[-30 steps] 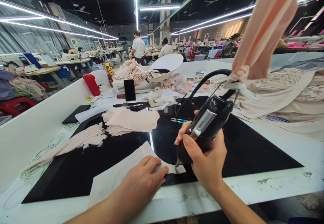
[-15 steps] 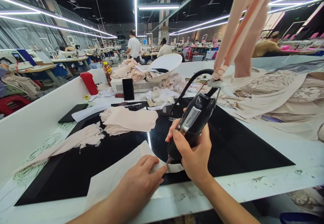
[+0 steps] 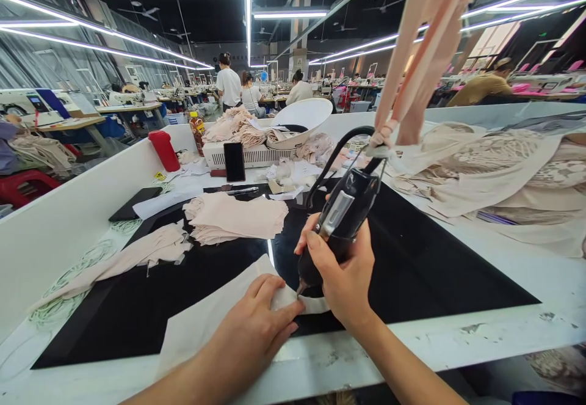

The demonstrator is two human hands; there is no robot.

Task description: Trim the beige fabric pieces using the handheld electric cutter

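From where I stand, the worktop (image 3: 494,335) is white, walled at the left and back, its front edge scuffed. A shiny black board (image 3: 430,264) lies flat on it, bearing a pink cloth stack (image 3: 238,217); a pale sheet (image 3: 196,319) overlaps the board's front edge. Green cord (image 3: 59,314) lies loose at the left. Towards the back are a red container (image 3: 163,151), a bottle (image 3: 197,131) and a slotted white tray (image 3: 263,159); rumpled cloth (image 3: 494,170) covers the right side.
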